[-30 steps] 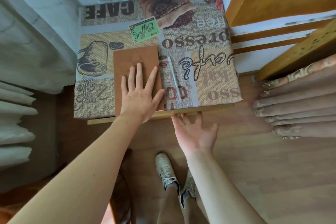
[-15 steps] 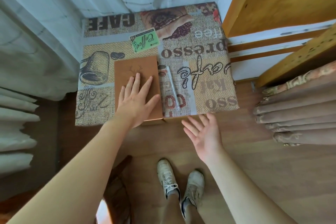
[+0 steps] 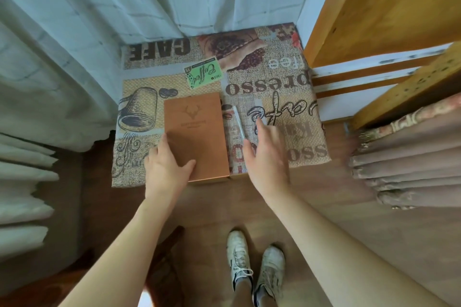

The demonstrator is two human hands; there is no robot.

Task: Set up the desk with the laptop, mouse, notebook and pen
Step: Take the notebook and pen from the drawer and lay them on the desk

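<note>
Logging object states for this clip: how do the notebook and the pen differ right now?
The notebook is broad, flat and brown; the pen is thin and pale. The left hand holds the notebook at its near left corner; the right hand hovers by the pen without gripping it. Both lie side by side on the desk.

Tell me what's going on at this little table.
A person stands at a small table covered with a coffee-print cloth. The left hand holds the near left corner of a brown notebook. The right hand reaches, fingers out, over the pen beside it. No laptop or mouse shows.
</note>
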